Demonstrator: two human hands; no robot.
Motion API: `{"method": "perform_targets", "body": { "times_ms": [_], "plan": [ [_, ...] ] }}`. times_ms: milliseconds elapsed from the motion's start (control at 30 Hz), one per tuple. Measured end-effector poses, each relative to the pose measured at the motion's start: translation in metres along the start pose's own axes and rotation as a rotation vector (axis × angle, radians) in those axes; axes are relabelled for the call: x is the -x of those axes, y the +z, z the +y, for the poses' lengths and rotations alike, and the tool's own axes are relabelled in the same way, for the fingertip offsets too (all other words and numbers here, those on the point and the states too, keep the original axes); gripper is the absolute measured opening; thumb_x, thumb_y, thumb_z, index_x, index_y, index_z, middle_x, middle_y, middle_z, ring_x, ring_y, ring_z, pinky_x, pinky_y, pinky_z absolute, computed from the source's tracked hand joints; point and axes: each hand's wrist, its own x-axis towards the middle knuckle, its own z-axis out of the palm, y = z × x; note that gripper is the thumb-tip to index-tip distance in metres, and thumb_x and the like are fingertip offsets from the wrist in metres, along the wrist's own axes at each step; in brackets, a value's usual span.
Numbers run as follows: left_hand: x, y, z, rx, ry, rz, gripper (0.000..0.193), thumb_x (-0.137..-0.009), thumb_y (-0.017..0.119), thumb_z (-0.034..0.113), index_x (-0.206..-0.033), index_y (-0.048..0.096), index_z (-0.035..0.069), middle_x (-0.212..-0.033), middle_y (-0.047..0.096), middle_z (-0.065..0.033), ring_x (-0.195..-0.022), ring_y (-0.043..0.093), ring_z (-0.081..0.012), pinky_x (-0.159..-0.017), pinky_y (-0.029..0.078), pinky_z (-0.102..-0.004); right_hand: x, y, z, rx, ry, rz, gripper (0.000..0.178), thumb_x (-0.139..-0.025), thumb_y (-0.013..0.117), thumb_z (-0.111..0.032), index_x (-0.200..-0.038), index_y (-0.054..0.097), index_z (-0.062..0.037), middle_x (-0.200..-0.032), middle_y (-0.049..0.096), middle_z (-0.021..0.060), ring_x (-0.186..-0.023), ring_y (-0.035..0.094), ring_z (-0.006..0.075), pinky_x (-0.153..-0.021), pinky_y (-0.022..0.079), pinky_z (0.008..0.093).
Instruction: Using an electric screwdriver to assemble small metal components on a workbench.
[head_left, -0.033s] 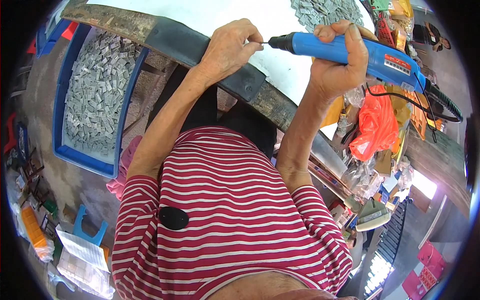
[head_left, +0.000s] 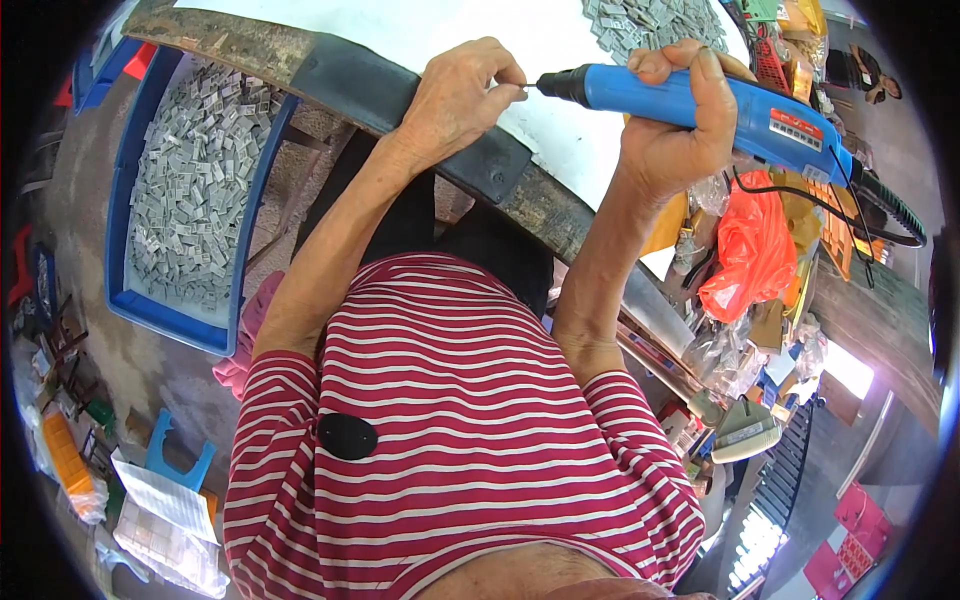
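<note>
My right hand [head_left: 680,130] is wrapped round the blue body of an electric screwdriver [head_left: 620,92], held almost level with its black nose toward the left. A thin bit sticks out of that nose and reaches the fingertips of my left hand [head_left: 460,100]. Thumb and forefinger there are pinched together at the bit's tip; whatever small piece they hold is hidden. Both hands are above the near edge of a white-topped table [head_left: 570,150]. Beyond the screwdriver lies a heap of small grey metal pieces [head_left: 655,25].
To my left a blue tray [head_left: 175,315] holds a great many similar grey pieces. A dark strip [head_left: 360,75] covers part of the table edge. On the right are a black cable [head_left: 890,205] from the screwdriver, a red plastic bag [head_left: 750,250] and cluttered shelves. Another person [head_left: 865,70] is far off.
</note>
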Motion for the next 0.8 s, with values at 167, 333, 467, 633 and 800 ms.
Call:
{"method": "perform_targets", "body": {
  "times_ms": [167, 333, 467, 633, 800],
  "plan": [
    [0.0001, -0.0007, -0.0013, 0.068, -0.012, 0.030, 0.008, -0.078, 0.063, 0.011, -0.080, 0.062, 0.003, -0.077, 0.058, -0.0037, -0.070, 0.056, -0.0144, -0.063, 0.047, -0.0276, -0.0019, 0.0037, 0.0004, 0.051, -0.034, -0.012, 0.021, -0.075, 0.055, -0.008, -0.094, 0.046, -0.0038, -0.072, 0.057, 0.0122, -0.056, 0.053, 0.0209, -0.061, 0.042, 0.0398],
    [-0.0007, -0.0001, -0.0007, -0.002, 0.004, 0.033, 0.010, -0.077, 0.064, 0.011, -0.082, 0.062, 0.003, -0.078, 0.059, -0.0045, -0.071, 0.057, -0.0152, -0.065, 0.048, -0.0278, -0.0027, 0.0035, 0.0004, 0.056, -0.027, 0.014, 0.019, -0.075, 0.055, -0.008, -0.092, 0.046, -0.0031, -0.072, 0.057, 0.0122, -0.056, 0.053, 0.0206, -0.061, 0.042, 0.0398],
    [-0.0007, 0.0005, -0.0011, -0.009, 0.027, 0.032, 0.012, -0.076, 0.064, 0.012, -0.084, 0.062, 0.003, -0.079, 0.059, -0.0049, -0.071, 0.058, -0.0162, -0.066, 0.049, -0.0286, -0.0025, 0.0019, -0.0005, 0.050, -0.020, 0.003, 0.019, -0.075, 0.055, -0.008, -0.092, 0.046, -0.0037, -0.072, 0.057, 0.0125, -0.056, 0.053, 0.0207, -0.061, 0.043, 0.0400],
    [-0.0007, 0.0010, -0.0006, -0.038, 0.041, 0.033, 0.013, -0.076, 0.064, 0.012, -0.085, 0.062, 0.003, -0.080, 0.059, -0.0050, -0.071, 0.058, -0.0163, -0.065, 0.048, -0.0285, -0.0028, -0.0003, -0.0002, 0.034, -0.011, 0.008, 0.019, -0.075, 0.055, -0.007, -0.093, 0.046, -0.0045, -0.073, 0.057, 0.0129, -0.057, 0.053, 0.0211, -0.061, 0.043, 0.0403],
    [-0.0011, 0.0017, -0.0001, -0.046, 0.067, 0.060, 0.018, -0.076, 0.065, 0.013, -0.091, 0.061, 0.004, -0.080, 0.059, -0.0053, -0.068, 0.055, -0.0153, -0.062, 0.047, -0.0277, -0.0021, 0.0014, -0.0016, 0.032, -0.011, 0.028, 0.020, -0.075, 0.055, -0.007, -0.093, 0.046, -0.0045, -0.074, 0.057, 0.0131, -0.057, 0.053, 0.0215, -0.060, 0.042, 0.0399]
  ]
}}
